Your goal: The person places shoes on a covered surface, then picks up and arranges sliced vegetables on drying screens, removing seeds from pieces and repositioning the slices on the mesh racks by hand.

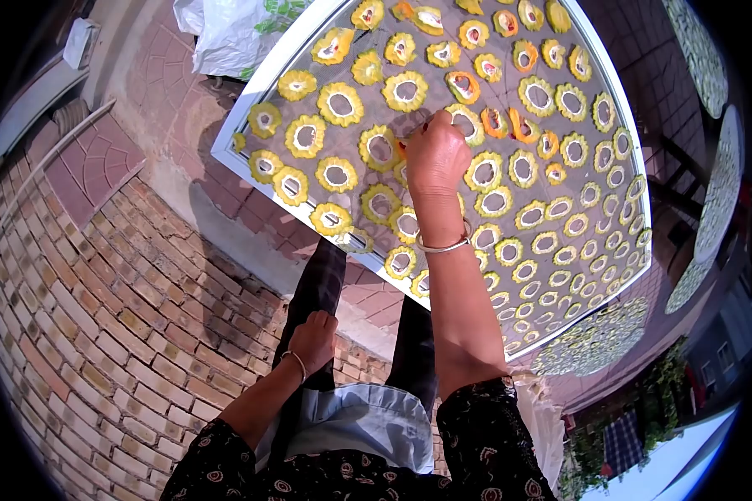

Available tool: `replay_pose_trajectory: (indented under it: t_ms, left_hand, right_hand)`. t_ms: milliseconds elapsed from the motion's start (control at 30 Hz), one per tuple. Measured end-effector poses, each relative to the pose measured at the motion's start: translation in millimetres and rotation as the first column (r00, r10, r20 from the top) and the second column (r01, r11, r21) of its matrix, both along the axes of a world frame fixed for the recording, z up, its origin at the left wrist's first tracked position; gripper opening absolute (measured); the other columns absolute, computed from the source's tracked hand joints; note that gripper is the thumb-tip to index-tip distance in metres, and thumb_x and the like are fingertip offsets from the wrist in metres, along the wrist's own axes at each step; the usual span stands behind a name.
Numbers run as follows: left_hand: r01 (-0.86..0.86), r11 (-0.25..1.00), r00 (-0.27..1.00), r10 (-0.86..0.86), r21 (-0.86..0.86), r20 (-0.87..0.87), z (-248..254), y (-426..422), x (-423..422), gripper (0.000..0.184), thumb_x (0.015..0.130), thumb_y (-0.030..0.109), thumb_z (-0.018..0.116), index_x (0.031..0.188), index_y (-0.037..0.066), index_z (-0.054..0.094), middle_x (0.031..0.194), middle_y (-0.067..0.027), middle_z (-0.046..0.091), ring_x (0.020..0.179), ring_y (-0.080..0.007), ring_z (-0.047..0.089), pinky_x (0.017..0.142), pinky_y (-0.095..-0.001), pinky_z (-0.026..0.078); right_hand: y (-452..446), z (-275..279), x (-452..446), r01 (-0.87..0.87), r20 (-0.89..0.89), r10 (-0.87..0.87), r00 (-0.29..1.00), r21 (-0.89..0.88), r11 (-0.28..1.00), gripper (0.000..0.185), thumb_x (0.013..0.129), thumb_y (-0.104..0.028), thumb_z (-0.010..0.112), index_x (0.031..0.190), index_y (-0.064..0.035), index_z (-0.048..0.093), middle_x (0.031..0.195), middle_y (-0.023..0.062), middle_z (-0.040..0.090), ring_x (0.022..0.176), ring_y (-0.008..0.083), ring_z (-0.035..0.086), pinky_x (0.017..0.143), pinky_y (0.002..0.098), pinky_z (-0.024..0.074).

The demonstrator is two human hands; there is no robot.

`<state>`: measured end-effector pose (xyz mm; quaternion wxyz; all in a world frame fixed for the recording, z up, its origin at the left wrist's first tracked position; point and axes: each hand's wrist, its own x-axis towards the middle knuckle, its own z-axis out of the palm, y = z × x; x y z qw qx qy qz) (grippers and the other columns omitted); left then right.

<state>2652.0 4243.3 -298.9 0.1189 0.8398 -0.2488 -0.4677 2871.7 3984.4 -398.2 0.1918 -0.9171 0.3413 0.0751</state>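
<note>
Nearest my camera, a black patterned sleeve (493, 434) leads to the right hand (439, 159), bunched over yellow-rimmed slices (367, 68) (I can't tell whether it grips one). They lie spread across a white-framed mesh screen (271, 79). The left hand (313, 338) rests curled against a dark trouser leg (322, 275), its grasp unclear to me. Beside the frame sits a white plastic bag (226, 42), contents hidden.

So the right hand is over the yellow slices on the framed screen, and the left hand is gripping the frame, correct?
Not quite: the left hand isn't on the frame; the head view shows it down at a dark trouser leg. The right hand is over the yellow slices on the framed screen.
</note>
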Motion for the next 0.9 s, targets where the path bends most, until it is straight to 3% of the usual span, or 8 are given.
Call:
replay_pose_trajectory:
  t_ms: [333, 433, 633, 733, 833, 900]
  left_hand:
    - [-0.046, 0.999, 0.999, 0.046, -0.010, 0.015, -1, 0, -1, 0.018, 0.071, 0.009, 0.061, 0.085, 0.008, 0.049, 0.084, -0.0092, 0.049, 0.082, -0.0266, 0.054, 0.057, -0.0360, 0.050]
    - [-0.009, 1.000, 1.000, 0.009, 0.001, 0.009, -1, 2, 0, 0.018, 0.072, 0.011, 0.060, 0.087, 0.006, 0.052, 0.087, -0.0084, 0.049, 0.085, -0.0243, 0.054, 0.059, -0.0331, 0.052]
    - [0.014, 1.000, 1.000, -0.014, 0.006, 0.025, -1, 1, -1, 0.018, 0.073, 0.013, 0.061, 0.087, 0.007, 0.052, 0.087, -0.0079, 0.049, 0.084, -0.0232, 0.054, 0.058, -0.0324, 0.052]
    - [0.030, 0.999, 0.999, -0.030, 0.011, 0.041, -1, 2, 0, 0.018, 0.073, 0.014, 0.061, 0.087, 0.007, 0.051, 0.086, -0.0078, 0.049, 0.084, -0.0229, 0.054, 0.058, -0.0322, 0.052]
    - [0.034, 0.999, 0.999, -0.035, 0.024, 0.032, 0, 1, 0, 0.019, 0.073, 0.015, 0.061, 0.087, 0.007, 0.051, 0.086, -0.0078, 0.049, 0.084, -0.0229, 0.055, 0.058, -0.0320, 0.052]
    - [0.024, 1.000, 0.999, -0.025, 0.017, 0.035, 0, 0, 0, 0.020, 0.073, 0.015, 0.062, 0.088, 0.007, 0.051, 0.087, -0.0078, 0.049, 0.084, -0.0230, 0.055, 0.058, -0.0319, 0.052]
  right_hand:
    - [-1, -2, 8, 0.056, -0.077, -0.050, 0.996, 0.077, 0.995, 0.008, 0.074, -0.013, 0.058, 0.077, -0.0071, 0.063, 0.072, 0.0175, 0.064, 0.068, 0.0351, 0.063, 0.060, 0.0443, 0.0493]
    - [-2, -5, 4, 0.053, 0.011, -0.055, 0.998, 0.118, 0.992, 0.007, 0.074, -0.013, 0.058, 0.076, -0.0079, 0.062, 0.071, 0.0167, 0.064, 0.067, 0.0347, 0.063, 0.059, 0.0444, 0.0491]
    - [4, -6, -3, -0.017, 0.127, 0.022, 0.992, -0.038, 0.999, 0.005, 0.074, -0.012, 0.058, 0.074, -0.0072, 0.062, 0.069, 0.0148, 0.063, 0.063, 0.0337, 0.062, 0.058, 0.0430, 0.0490]
    - [-1, -8, -1, -0.055, 0.081, 0.051, 0.995, 0.046, 0.997, 0.006, 0.074, -0.012, 0.058, 0.073, -0.0072, 0.061, 0.069, 0.0158, 0.063, 0.063, 0.0346, 0.061, 0.058, 0.0427, 0.0491]
    - [-9, -7, -2, -0.090, 0.029, 0.087, 0.996, 0.143, 0.986, 0.005, 0.075, -0.010, 0.061, 0.076, -0.0051, 0.062, 0.068, 0.0130, 0.064, 0.059, 0.0279, 0.062, 0.056, 0.0377, 0.0486]
    - [-17, -4, -9, 0.027, 0.181, -0.097, 0.979, 0.355, 0.935, 0.006, 0.075, -0.008, 0.064, 0.079, -0.0033, 0.063, 0.067, 0.0087, 0.064, 0.057, 0.0193, 0.060, 0.054, 0.0329, 0.0470]
